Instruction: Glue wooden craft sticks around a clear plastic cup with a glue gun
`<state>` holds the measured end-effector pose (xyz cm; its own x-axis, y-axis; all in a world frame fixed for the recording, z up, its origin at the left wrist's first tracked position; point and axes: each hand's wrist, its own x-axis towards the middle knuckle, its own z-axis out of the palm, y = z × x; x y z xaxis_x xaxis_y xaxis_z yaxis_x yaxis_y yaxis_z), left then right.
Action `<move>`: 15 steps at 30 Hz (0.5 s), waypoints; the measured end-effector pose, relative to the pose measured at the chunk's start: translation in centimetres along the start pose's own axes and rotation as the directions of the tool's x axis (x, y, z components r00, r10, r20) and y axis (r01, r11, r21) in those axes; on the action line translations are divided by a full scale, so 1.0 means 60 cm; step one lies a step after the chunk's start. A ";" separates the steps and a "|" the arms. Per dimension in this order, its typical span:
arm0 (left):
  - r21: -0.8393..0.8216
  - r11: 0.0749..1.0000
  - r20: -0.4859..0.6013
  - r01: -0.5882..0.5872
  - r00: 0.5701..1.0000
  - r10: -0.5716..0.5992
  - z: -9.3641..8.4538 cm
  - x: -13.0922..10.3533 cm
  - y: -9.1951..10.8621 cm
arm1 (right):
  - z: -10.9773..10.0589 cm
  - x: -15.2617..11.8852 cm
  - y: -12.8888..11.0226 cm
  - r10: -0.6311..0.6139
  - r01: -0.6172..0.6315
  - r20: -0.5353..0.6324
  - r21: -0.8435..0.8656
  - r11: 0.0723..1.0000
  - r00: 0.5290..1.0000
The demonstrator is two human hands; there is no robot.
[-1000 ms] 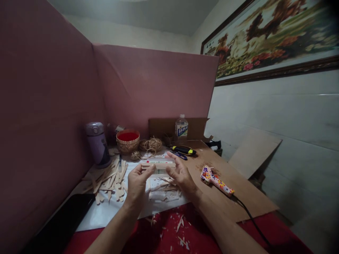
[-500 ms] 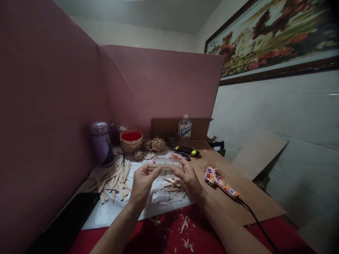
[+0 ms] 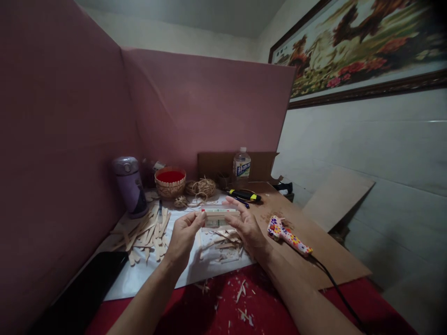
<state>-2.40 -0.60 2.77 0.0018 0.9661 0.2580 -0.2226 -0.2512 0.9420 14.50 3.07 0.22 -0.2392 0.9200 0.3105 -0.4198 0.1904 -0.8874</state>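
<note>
Between my two hands is a small clear plastic box (image 3: 215, 224) with a red and green printed label. A pale wooden craft stick (image 3: 219, 214) lies crosswise along it. My left hand (image 3: 183, 236) pinches the left end with thumb and fingertips. From the other side, my right hand (image 3: 248, 229) grips the right end, its thumb in front and its upper fingers stretched out behind. Whether the stick is fixed to the box I cannot tell. Below the hands lie broken stick pieces (image 3: 226, 242) on white paper (image 3: 139, 284).
Left are loose craft sticks (image 3: 148, 235), a purple tumbler (image 3: 131, 188) and a black flat object (image 3: 94, 284). Behind stand a red-lined bowl (image 3: 170, 188), twine (image 3: 205, 187) and a bottle (image 3: 241, 167). Right, a flowered glue gun (image 3: 289, 236) with a cord lies on cardboard (image 3: 335, 265), near a black-yellow tool (image 3: 246, 195).
My left thumb has shifted up and left along the stick toward its end. More of the clear box now shows below the stick. The whole view has moved slightly.
</note>
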 end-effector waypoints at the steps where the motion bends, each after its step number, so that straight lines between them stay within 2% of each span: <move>1: -0.001 1.000 -0.007 0.004 1.000 -0.004 -0.001 0.001 -0.002 | 0.000 0.000 0.000 -0.002 0.002 -0.007 -0.005 1.000 1.000; 7: 0.001 1.000 -0.061 -0.021 0.998 0.021 -0.006 0.003 -0.011 | 0.008 -0.004 -0.004 0.050 -0.050 0.029 0.022 0.998 0.998; 15: 0.022 0.999 -0.122 -0.039 0.992 0.041 0.001 0.001 -0.006 | 0.016 -0.009 -0.004 0.096 -0.096 0.008 0.007 0.995 0.995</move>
<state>-2.25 -0.47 2.47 -0.1265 0.9549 0.2686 -0.2013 -0.2899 0.9357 13.90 2.22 0.61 -0.2853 0.9312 0.2268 -0.4013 0.0989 -0.9106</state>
